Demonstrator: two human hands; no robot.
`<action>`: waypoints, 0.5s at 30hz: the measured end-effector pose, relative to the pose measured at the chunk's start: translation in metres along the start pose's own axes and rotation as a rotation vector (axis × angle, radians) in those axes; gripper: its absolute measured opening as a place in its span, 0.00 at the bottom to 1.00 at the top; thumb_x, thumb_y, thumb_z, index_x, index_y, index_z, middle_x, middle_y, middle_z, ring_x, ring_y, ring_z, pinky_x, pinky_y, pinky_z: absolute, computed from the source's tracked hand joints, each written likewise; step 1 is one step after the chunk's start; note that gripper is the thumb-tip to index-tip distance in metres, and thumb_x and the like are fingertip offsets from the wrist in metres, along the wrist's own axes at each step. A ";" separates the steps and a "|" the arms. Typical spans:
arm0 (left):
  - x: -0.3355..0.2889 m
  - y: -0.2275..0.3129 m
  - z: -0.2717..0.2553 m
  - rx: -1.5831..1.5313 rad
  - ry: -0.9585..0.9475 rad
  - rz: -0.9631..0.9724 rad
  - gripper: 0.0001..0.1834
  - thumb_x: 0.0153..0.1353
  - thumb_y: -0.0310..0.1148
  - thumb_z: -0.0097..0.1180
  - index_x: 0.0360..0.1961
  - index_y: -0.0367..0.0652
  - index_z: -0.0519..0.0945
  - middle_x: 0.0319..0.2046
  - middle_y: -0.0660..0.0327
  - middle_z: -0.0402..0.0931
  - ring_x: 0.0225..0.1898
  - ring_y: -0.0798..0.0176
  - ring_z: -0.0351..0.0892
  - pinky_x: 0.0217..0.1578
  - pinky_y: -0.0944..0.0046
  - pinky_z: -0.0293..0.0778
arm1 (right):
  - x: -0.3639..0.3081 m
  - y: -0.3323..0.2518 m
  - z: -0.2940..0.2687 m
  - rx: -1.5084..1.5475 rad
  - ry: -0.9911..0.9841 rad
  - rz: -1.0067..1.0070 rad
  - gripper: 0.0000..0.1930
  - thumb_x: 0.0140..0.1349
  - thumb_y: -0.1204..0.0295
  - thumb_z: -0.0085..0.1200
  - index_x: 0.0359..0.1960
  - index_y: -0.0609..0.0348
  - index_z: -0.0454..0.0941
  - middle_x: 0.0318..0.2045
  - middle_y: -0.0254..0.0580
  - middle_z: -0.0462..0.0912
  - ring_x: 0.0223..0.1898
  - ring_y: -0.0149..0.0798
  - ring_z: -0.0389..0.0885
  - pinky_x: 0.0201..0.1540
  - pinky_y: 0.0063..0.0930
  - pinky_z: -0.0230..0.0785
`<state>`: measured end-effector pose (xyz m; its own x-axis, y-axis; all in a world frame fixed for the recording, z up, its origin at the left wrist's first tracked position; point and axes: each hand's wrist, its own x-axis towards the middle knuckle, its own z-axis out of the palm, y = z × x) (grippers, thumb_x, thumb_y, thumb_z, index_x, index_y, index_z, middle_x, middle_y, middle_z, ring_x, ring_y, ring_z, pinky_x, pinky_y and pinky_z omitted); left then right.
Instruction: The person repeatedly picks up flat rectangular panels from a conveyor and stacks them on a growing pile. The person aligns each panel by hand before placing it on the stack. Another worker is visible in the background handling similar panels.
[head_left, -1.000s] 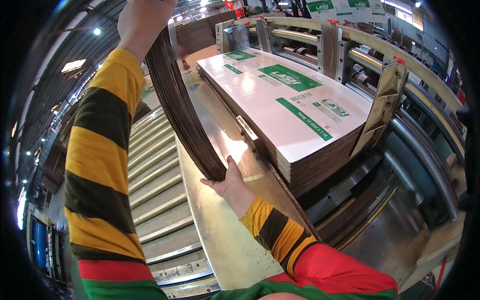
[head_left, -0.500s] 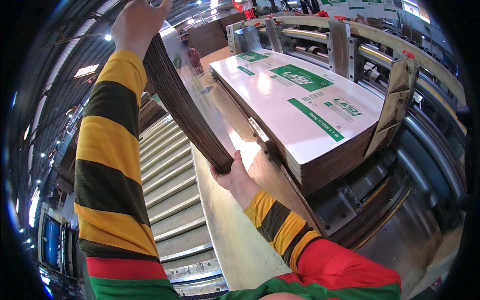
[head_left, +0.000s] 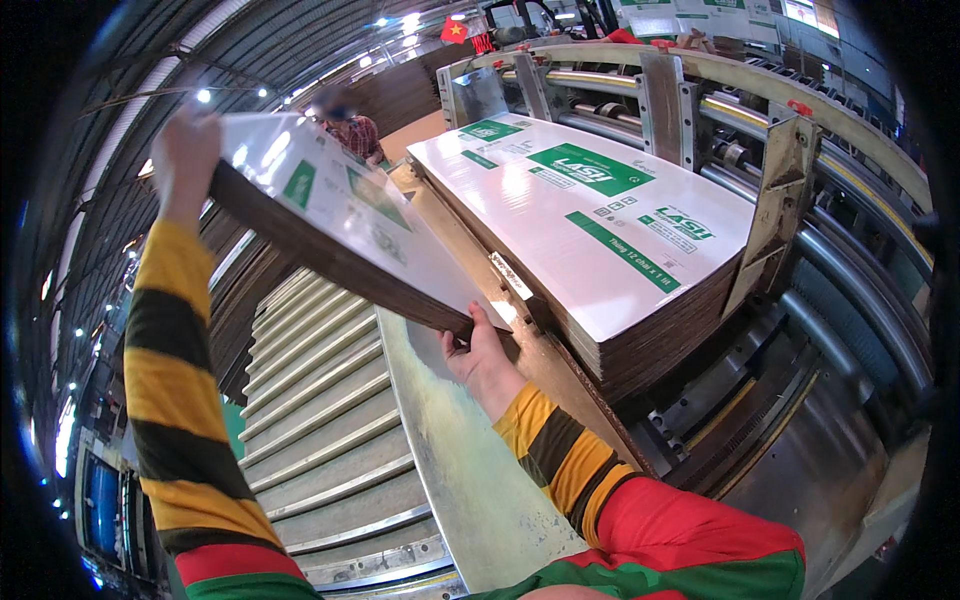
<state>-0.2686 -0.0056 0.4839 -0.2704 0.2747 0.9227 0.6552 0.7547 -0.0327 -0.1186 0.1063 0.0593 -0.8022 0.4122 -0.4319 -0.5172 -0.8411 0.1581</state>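
"Noting what's held, and where?"

"A tilted bundle of glossy white, green-printed cardboard sheets with brown edges point(head_left: 335, 215). Raised clear between 2 hands, over the left edge of a narrow, scuffed metal table point(head_left: 445, 430) and the far part of a pale conveyor of parallel bars point(head_left: 330, 425) alongside."

"Grip?"

"Left hand point(head_left: 188, 150) closed on the bundle's upper left end, parted by its thickness; motion blur, exact finger placement can't be told. Right hand point(head_left: 482, 362) cups the low near corner, half curled: thumb up at the edge, fingers beneath."

"Nearby?"

"Thick stack of matching white-and-green cardboard sheets point(head_left: 540, 205) along the table's right edge; upright, worn metal plate point(head_left: 775, 210) just beside its right end. Co-worker in a checked shirt point(head_left: 352, 138) beyond the table's far end."

"Risks, in your judgement?"

"Sheets could slide over each other: slick faces, steep slope, just 1 corner propped on the right. The long middle could sag and crease, having no support. A rightward swing could snag the stack's near left corner and skew its top sheets."
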 end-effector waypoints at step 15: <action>-0.277 -0.293 0.033 -1.463 -0.641 -1.328 0.22 0.54 0.36 0.56 0.48 0.36 0.75 0.40 0.51 0.80 0.41 0.47 0.82 0.38 0.48 0.81 | -0.120 -0.039 0.071 -0.648 -0.052 -0.571 0.18 0.53 0.64 0.67 0.42 0.54 0.75 0.40 0.36 0.78 0.38 0.36 0.77 0.25 0.31 0.73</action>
<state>-0.4091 -0.2832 0.2247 -0.8850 0.4496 -0.1206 -0.2359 -0.2099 0.9488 -0.0233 0.1144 0.1679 -0.4923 0.8347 -0.2468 -0.5858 -0.5275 -0.6153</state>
